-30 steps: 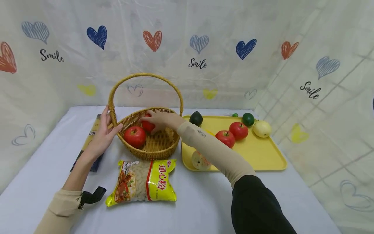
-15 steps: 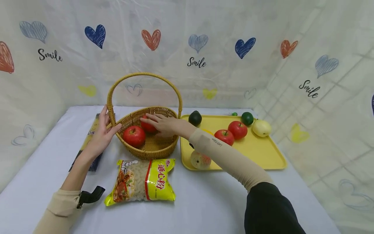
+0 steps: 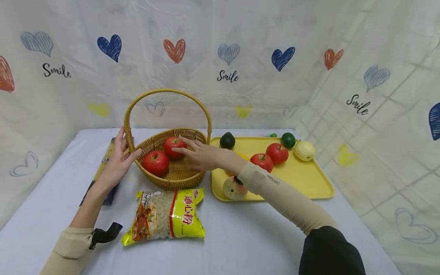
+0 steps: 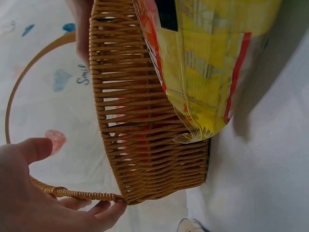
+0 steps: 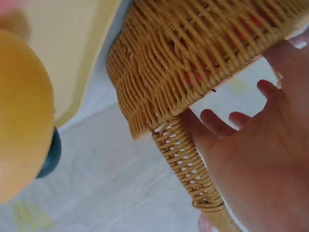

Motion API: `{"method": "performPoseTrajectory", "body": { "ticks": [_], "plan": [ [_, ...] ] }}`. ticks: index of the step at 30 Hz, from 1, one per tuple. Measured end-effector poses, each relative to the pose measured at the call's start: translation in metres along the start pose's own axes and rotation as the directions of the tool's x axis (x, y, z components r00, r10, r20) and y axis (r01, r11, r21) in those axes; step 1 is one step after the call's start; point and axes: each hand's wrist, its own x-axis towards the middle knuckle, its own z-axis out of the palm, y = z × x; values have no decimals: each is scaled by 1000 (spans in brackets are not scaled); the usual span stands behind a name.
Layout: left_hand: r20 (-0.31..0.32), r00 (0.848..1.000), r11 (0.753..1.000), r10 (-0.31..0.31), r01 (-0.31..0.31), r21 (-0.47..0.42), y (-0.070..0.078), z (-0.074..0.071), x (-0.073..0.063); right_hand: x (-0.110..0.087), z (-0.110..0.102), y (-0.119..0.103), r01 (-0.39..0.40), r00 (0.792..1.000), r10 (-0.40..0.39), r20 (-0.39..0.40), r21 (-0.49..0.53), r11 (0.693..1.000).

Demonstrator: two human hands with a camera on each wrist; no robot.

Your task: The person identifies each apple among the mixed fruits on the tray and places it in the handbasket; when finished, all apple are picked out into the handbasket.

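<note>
A wicker basket (image 3: pixel 187 179) with a tall arched handle stands on the white-covered table, with two red apples inside, a front one (image 3: pixel 156 163) and a back one (image 3: pixel 173 148). My left hand (image 3: pixel 118 162) holds the basket where its handle meets the left rim, fingers behind the handle and thumb in front. Above the basket's right side hovers my right hand (image 3: pixel 207 157), fingers spread and nothing in them. In the right wrist view its palm (image 5: pixel 260 154) appears beside the basket rim and handle. Through the weave, red shows in the left wrist view.
A yellow tray (image 3: pixel 299 187) at right bears red apples (image 3: pixel 277 153), a pale yellow pear-like fruit (image 3: pixel 304 151), dark green fruits (image 3: pixel 227 141) and a blushed peach (image 3: pixel 235 188). A macaroni bag (image 3: pixel 165 215) lies before the basket. A dark-blue and gold package (image 3: pixel 103 164) lies left.
My right hand has let go of the back apple, leaving it in the basket, and has drawn away to the right with fingers straightening. My left hand has stayed at the handle.
</note>
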Motion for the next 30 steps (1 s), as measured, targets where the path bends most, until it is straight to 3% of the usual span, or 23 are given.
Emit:
{"method": "performPoseTrajectory", "body": {
  "ticks": [11,17,22,27,30],
  "plan": [
    [-4,1000,1000,11,-11,-8,-7,3,-1,-43,-2,10,-3,1000,3,1,227,974],
    [-1,1000,1000,5,-5,12,0,0,0,-89,-4,30,-88,991,118,-59,374,923],
    [8,1000,1000,-3,3,21,6,-2,1,-126,2,46,-148,976,202,-77,439,886],
    [5,999,998,-39,38,41,6,-7,-2,-156,23,67,-202,959,270,-86,459,865],
    [11,999,998,-44,44,44,3,-7,-1,-175,40,88,-251,931,342,-125,461,851]
  ]
}}
